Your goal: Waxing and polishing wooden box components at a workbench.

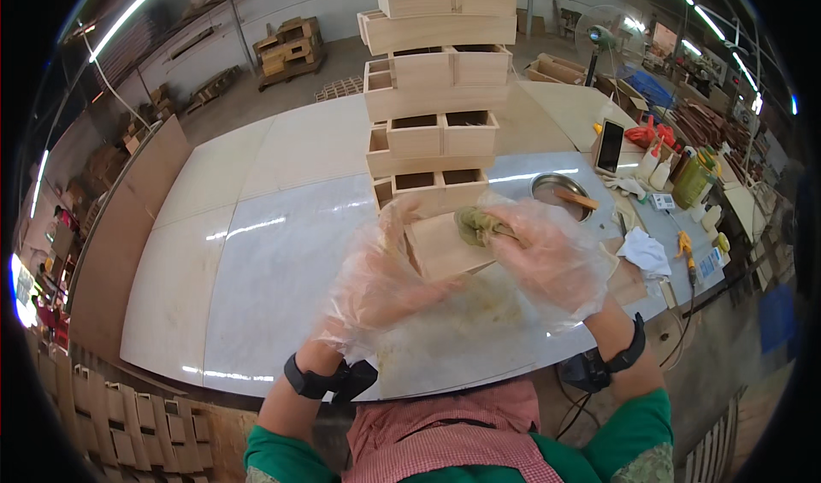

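Over the pale work table (282,295) I hold a small light-wood box (440,245), tilted with a flat face toward me. My left hand (376,273), in a clear plastic glove, is closed around its left side. My right hand (552,256), gloved the same way, grips a crumpled green cloth (479,226) that is pressed on the wood near its upper right corner. Just behind the box rises a tall stack of light-wood drawer boxes (440,85) with several compartments. The gloves partly hide my fingers and the box's edges.
On the right, a metal bowl (540,181) has a wooden-handled brush (575,198) lying across it. Near it are a white cloth (643,254), a propped phone (609,147), glue bottles (661,173) and a yellow air gun (685,248). A wooden board (128,235) edges the table's left.
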Demonstrator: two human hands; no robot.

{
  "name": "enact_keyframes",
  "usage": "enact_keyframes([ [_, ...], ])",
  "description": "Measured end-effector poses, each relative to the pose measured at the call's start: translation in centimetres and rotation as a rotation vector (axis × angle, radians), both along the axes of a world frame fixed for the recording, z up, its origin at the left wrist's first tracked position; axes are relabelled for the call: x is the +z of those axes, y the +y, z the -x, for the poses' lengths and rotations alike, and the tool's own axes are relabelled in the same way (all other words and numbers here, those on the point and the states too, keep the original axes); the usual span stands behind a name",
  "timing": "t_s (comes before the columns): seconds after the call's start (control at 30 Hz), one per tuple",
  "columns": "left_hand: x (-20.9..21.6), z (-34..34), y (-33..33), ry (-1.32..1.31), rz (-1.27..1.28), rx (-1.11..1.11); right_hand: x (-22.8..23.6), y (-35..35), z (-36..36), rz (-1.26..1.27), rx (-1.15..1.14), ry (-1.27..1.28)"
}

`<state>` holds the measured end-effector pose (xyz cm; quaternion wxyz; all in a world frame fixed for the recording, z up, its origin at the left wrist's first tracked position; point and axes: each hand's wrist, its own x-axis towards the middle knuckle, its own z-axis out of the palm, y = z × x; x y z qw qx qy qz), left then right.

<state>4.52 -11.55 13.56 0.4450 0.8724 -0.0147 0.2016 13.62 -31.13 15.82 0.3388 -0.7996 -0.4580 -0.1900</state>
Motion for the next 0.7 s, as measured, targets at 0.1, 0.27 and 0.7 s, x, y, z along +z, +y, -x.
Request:
enact_keyframes([
  [0.1,-2.5,-1.2,0.5,0.003,0.12,-0.081,-1.1,0.4,-1.9,0.009,0.085,0.164],
  [0.27,-5.4,-1.5,0.0,-0.019,0.15,-0.006,-1.5,2.2,-0.3,0.024,0.118,-0.007],
  [0.7,-8.8,-1.2,1.0,-0.219,0.195,-0.002,-1.6,4.8,0.3,0.169,0.171,-0.076],
])
